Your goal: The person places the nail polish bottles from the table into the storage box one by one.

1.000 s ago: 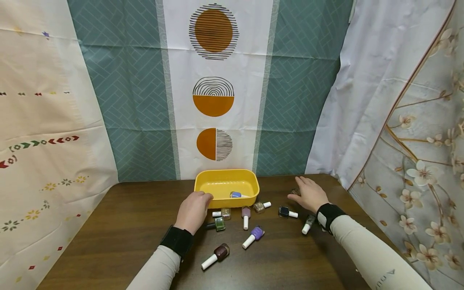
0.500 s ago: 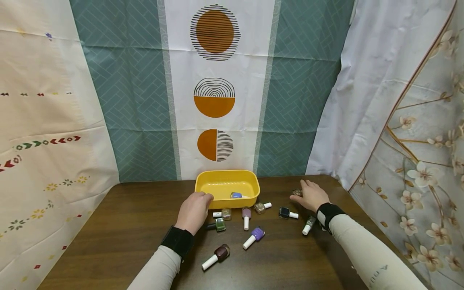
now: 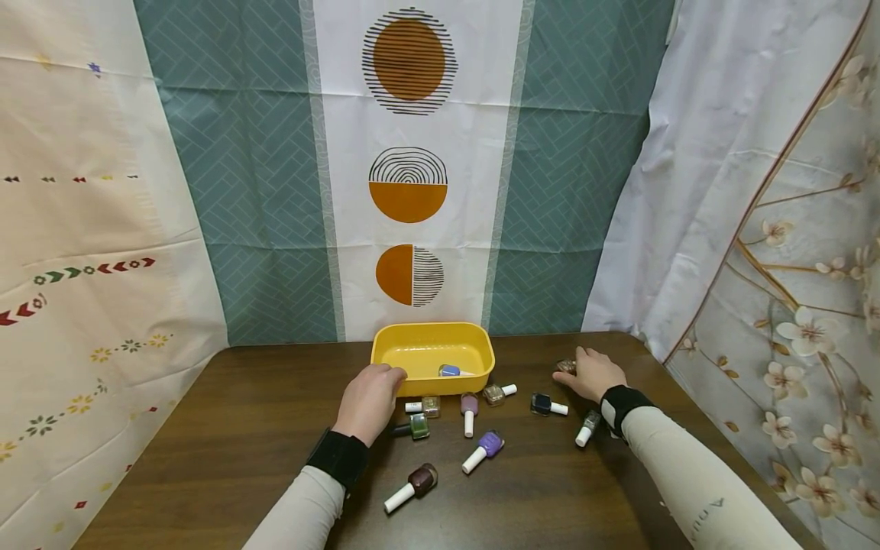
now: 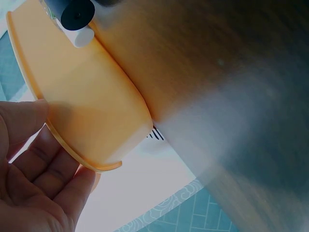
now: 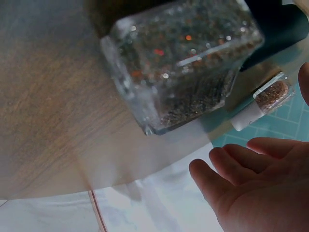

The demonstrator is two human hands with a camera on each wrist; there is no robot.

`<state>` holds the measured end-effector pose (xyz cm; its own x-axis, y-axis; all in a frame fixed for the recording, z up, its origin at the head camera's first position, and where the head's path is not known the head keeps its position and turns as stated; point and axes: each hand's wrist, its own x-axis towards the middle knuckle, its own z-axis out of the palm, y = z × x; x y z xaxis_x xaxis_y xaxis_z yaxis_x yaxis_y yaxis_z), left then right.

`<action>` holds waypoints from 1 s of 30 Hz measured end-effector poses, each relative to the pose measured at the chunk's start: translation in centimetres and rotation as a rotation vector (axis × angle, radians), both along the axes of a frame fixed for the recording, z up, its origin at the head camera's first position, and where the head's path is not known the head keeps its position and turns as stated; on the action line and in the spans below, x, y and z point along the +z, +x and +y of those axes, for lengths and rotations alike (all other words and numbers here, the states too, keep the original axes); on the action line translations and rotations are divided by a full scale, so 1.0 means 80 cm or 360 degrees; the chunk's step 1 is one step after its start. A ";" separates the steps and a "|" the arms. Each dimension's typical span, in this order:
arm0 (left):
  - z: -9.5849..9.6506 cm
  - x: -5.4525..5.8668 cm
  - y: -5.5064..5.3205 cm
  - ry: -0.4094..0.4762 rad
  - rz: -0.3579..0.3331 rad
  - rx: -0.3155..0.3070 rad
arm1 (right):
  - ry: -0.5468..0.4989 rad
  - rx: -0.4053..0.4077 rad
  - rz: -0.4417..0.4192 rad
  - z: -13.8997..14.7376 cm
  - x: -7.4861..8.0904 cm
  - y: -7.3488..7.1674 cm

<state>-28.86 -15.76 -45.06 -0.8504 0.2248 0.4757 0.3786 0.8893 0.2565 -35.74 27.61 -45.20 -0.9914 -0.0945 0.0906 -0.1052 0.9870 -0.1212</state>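
My left hand (image 3: pixel 369 401) pinches the near-left rim of a yellow plastic basket (image 3: pixel 432 386), thumb on one side and fingers on the other in the left wrist view. A blue nail polish bottle (image 3: pixel 450 371) lies inside the basket. At the right, my right hand (image 3: pixel 594 373) is around a copper-glitter nail polish bottle (image 3: pixel 567 366) lying on the table. In the right wrist view, that glitter bottle (image 5: pixel 273 94) with its white cap sits between thumb and fingers, with a gap to the fingers (image 5: pixel 241 162). Close to that camera looms another glitter bottle (image 5: pixel 183 67).
On the wooden table (image 3: pixel 522 504) lie more nail polish bottles: a purple one (image 3: pixel 491 443), a dark brown one (image 3: pixel 422 479), a green one (image 3: pixel 418 426), a mauve one (image 3: pixel 469 405), a black one (image 3: pixel 541 404) and several with glitter. Patterned curtains (image 3: pixel 275 191) hang behind.
The right hand has shifted slightly right and its fingers have come down around the glitter bottle, which now shows more. The left hand stays on the basket rim.
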 end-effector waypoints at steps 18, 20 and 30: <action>0.000 -0.002 -0.002 -0.0001 0.0009 -0.0009 | 0.0051 -0.0003 -0.0051 0.000 -0.004 -0.005; 0.000 -0.002 -0.002 -0.0002 0.0012 -0.0013 | 0.0050 0.0005 -0.0055 -0.001 -0.003 -0.005; 0.000 -0.001 -0.001 -0.0008 0.0004 -0.0001 | 0.0048 0.0009 -0.0020 -0.004 -0.002 -0.005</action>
<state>-28.95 -15.75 -45.11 -0.8489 0.2279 0.4768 0.3800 0.8902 0.2511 -36.17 27.28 -45.34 -0.9919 -0.1025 0.0750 -0.1093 0.9896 -0.0930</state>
